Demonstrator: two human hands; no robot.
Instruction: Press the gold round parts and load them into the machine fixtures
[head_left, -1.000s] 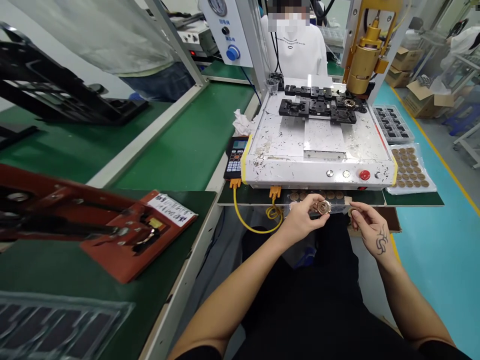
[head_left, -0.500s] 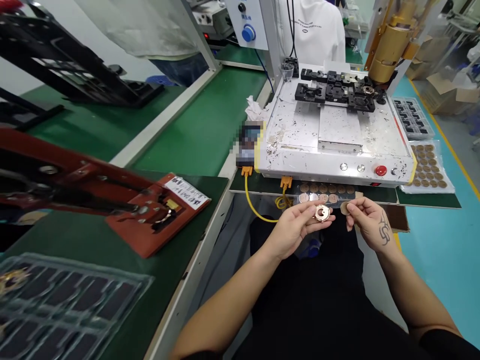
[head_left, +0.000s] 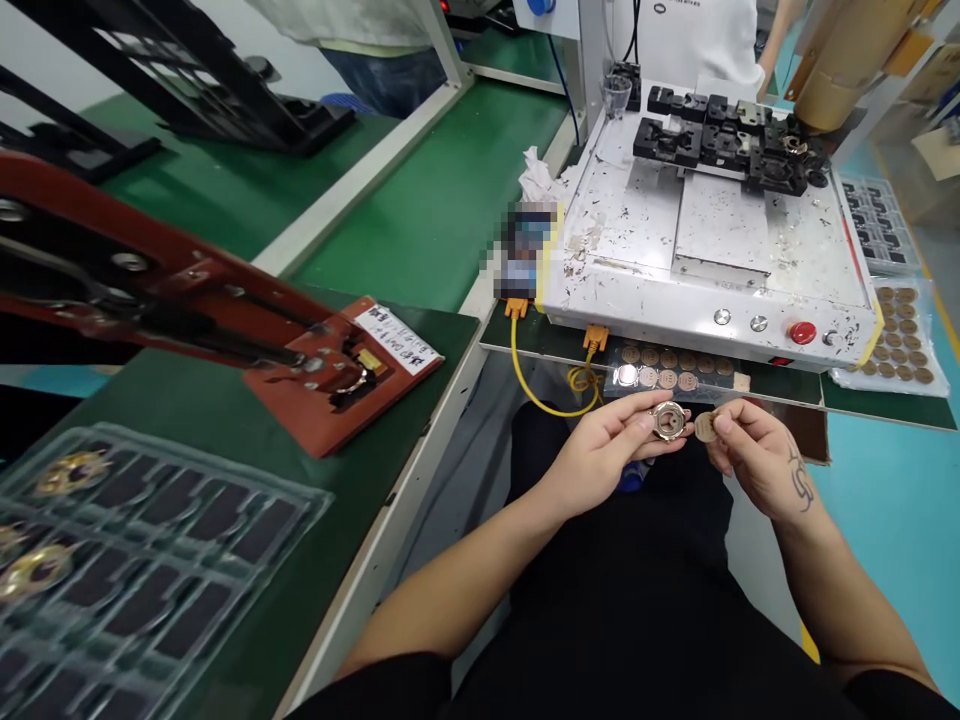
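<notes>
My left hand (head_left: pixel 600 455) is closed on a gold-coloured watch case (head_left: pixel 669 421), pinched between thumb and fingers above my lap. Its face is tilted up, showing a round rim with a recessed inside. Just to its right, my right hand (head_left: pixel 757 455) pinches a thin round brown sticker (head_left: pixel 705 427) by its edge. A small gap separates sticker and case. Behind both hands, a clear sheet of round brown stickers (head_left: pixel 667 379) lies at the bench edge, under the front of the white machine (head_left: pixel 637 225).
Black fixtures (head_left: pixel 724 145) sit on the machine, beside a red button (head_left: pixel 802 332). A yellow cable (head_left: pixel 517 365) loops down at its left. At left stand a red-brown press (head_left: pixel 292 410) and a clear tray (head_left: pixel 304 505) with gold parts. A person in a white top (head_left: pixel 690 45) is beyond.
The watch case has turned in my left hand, so its recessed inside now shows instead of a flatter face. The sticker is slightly nearer to it. My view has shifted left and down.
</notes>
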